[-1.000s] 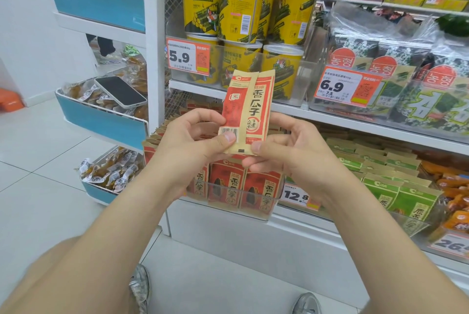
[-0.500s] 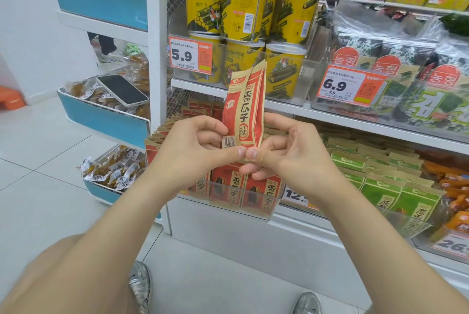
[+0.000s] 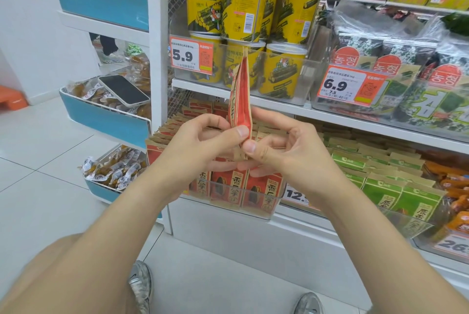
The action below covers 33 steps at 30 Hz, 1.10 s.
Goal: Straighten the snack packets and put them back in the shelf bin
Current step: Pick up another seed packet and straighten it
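Seemingly mid-straightening, the red snack packet (image 3: 239, 100) is being pinched low by fingers (image 3: 238, 133) of the left hand (image 3: 200, 146) and right hand (image 3: 286, 151), upright above the shelf bin (image 3: 264, 213); next, steady lowering into a row is being called for.

Pale floor tiles (image 3: 50, 199) lay left of the white shelf post (image 3: 156, 60); blue-fronted racks (image 3: 106, 123) hung beside it, white wall (image 3: 30, 22) beyond.
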Each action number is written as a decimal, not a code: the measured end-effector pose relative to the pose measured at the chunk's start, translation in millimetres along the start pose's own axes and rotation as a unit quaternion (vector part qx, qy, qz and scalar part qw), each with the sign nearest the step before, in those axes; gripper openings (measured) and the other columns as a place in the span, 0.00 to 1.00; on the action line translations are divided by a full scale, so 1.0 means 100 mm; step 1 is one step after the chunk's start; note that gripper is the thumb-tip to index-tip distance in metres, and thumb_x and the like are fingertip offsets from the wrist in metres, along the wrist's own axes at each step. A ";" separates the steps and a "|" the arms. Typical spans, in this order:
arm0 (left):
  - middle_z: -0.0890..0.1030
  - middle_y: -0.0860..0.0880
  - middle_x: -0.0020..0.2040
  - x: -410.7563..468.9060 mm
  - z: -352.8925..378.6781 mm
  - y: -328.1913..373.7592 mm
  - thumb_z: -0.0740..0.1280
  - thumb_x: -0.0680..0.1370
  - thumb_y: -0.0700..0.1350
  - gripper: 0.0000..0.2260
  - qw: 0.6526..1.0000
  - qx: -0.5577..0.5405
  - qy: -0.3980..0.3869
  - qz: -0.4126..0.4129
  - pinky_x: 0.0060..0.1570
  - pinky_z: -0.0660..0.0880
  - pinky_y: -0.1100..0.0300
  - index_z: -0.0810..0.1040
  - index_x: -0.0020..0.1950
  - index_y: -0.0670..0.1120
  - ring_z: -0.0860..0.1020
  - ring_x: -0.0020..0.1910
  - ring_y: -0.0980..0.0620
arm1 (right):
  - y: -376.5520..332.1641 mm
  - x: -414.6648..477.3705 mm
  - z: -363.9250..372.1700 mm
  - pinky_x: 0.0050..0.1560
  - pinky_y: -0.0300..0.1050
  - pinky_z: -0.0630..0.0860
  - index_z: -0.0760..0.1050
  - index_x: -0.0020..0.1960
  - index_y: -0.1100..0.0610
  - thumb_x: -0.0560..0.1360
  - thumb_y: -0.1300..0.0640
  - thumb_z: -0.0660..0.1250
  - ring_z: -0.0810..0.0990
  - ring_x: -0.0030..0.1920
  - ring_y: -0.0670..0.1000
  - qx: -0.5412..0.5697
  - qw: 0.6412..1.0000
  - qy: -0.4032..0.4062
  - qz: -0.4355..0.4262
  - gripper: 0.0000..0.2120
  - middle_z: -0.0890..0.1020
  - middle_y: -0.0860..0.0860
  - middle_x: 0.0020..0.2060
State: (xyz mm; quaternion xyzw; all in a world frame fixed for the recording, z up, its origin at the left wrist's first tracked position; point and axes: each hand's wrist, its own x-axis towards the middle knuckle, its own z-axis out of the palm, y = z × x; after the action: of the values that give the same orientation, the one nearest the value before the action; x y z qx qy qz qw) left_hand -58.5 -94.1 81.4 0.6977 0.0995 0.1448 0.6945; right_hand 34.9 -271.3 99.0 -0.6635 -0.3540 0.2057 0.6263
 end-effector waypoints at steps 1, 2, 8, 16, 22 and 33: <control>0.89 0.42 0.55 0.00 0.01 0.00 0.75 0.81 0.49 0.21 1.000 -0.004 0.004 0.004 0.56 0.86 0.46 0.75 0.67 0.38 0.88 0.55 0.42 | 0.01 0.01 -0.01 0.44 0.50 0.87 0.74 0.77 0.46 0.77 0.60 0.77 0.91 0.46 0.60 0.000 1.000 -0.002 0.001 0.32 0.87 0.67 0.46; 0.89 0.42 0.54 0.00 0.02 -0.01 0.75 0.81 0.48 0.21 1.000 -0.005 0.006 0.006 0.56 0.86 0.46 0.74 0.67 0.39 0.89 0.55 0.42 | 0.02 0.01 -0.01 0.44 0.50 0.87 0.74 0.77 0.46 0.78 0.62 0.76 0.91 0.47 0.60 0.000 1.000 -0.003 0.001 0.31 0.87 0.67 0.47; 0.89 0.43 0.57 0.00 0.01 -0.01 0.71 0.83 0.47 0.17 0.999 -0.013 -0.026 0.021 0.57 0.85 0.50 0.77 0.70 0.42 0.88 0.56 0.42 | 0.05 0.02 -0.08 0.40 0.46 0.85 0.77 0.75 0.49 0.79 0.68 0.73 0.90 0.45 0.62 0.006 1.000 -0.006 -0.022 0.27 0.86 0.56 0.36; 0.89 0.43 0.57 0.02 0.02 -0.05 0.74 0.77 0.53 0.24 0.999 -0.016 -0.004 0.041 0.62 0.82 0.47 0.74 0.69 0.47 0.87 0.58 0.43 | 0.04 0.00 -0.13 0.41 0.52 0.85 0.75 0.73 0.49 0.79 0.69 0.75 0.90 0.44 0.62 -0.035 0.998 -0.037 -0.032 0.28 0.86 0.58 0.37; 0.81 0.45 0.47 0.08 0.10 -0.08 0.72 0.83 0.55 0.14 0.996 -0.072 0.049 0.019 0.49 0.78 0.43 0.75 0.63 0.50 0.81 0.47 0.42 | 0.09 -0.04 -0.06 0.44 0.61 0.85 0.67 0.69 0.49 0.79 0.72 0.72 0.89 0.42 0.62 -0.088 0.983 -0.158 0.028 0.28 0.88 0.60 0.41; 0.87 0.48 0.54 -0.02 0.10 -0.04 0.70 0.83 0.53 0.05 0.999 0.054 -0.003 -0.002 0.55 0.81 0.46 0.83 0.57 0.55 0.87 0.53 0.50 | 0.15 0.11 0.01 0.43 0.53 0.88 0.84 0.56 0.60 0.84 0.58 0.70 0.90 0.43 0.59 -0.001 0.995 0.096 -0.006 0.06 0.90 0.56 0.44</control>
State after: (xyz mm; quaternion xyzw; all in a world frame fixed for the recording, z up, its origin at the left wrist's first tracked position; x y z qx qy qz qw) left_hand -56.6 -103.7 77.5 0.7344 0.1068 0.1354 0.6565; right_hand 44.6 -262.4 86.0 -0.6785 -0.2963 0.1374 0.6580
